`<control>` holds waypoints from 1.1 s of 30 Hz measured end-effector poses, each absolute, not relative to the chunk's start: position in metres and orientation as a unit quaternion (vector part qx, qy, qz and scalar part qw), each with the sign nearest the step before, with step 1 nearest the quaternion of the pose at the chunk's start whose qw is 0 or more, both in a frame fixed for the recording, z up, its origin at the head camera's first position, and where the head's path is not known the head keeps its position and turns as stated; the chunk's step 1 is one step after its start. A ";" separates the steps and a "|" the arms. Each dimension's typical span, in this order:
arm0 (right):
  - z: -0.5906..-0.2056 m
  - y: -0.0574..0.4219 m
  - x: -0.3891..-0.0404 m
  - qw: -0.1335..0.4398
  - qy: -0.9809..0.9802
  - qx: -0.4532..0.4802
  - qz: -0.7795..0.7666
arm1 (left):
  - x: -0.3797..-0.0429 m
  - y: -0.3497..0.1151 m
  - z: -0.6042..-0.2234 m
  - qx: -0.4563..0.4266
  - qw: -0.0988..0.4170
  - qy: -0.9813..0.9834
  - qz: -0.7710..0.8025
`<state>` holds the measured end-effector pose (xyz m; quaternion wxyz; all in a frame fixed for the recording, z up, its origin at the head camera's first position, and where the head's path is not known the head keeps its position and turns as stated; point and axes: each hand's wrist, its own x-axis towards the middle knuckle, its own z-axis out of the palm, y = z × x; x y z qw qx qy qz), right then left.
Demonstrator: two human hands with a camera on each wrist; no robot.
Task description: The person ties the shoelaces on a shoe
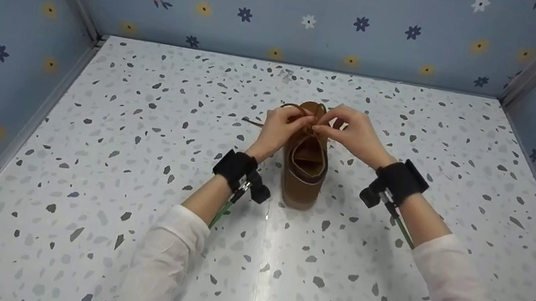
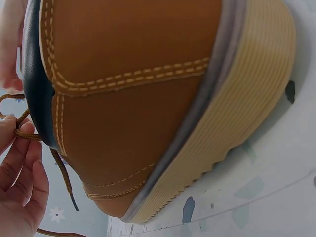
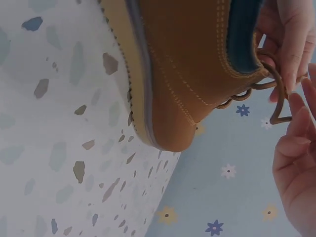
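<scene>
Brown leather-look shoe [image 1: 300, 191], pale ribbed sole [image 2: 264, 69], double-row stitching [image 2: 136, 80]; stands upright mid-tabletop [image 1: 92, 192], toe pointing away. Cord-like brown laces [image 3: 280, 98] loop at its front. Left hand [image 1: 278, 130] and right hand [image 1: 356, 136], both angled inward, pinch them; exact strands hard to tell. Flowered wall [image 1: 292, 7] beyond.

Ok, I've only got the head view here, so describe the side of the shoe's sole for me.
Observer: From the left wrist, the sole is cream-coloured, with fine ridges running along its side.
Operator: Good. Report any stitching on the shoe's side.
Observer: A double row of pale stitching crosses the brown side of the shoe.
Operator: Now tell me how the left hand's fingertips meet the lace.
Observer: The left wrist view shows the left hand pinching the brown lace between thumb and fingertips.
</scene>
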<state>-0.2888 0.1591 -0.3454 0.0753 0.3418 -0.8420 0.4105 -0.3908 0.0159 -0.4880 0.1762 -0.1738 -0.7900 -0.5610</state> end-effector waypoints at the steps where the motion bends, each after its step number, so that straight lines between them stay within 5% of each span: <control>1: -0.342 0.159 -0.287 0.082 -0.841 0.334 0.418 | -0.390 0.016 -0.487 -0.174 0.176 -0.790 -0.561; 10: -0.359 0.179 -0.325 0.063 -0.826 0.255 0.499 | -0.390 0.013 -0.488 -0.194 0.181 -0.781 -0.565; 16: -0.342 0.174 -0.309 0.073 -0.852 0.213 0.472 | -0.381 0.008 -0.482 -0.227 0.189 -0.781 -0.550; 33: -0.348 0.155 -0.317 -0.094 -0.891 0.189 0.403 | -0.377 -0.001 -0.503 -0.275 0.265 -0.759 -0.528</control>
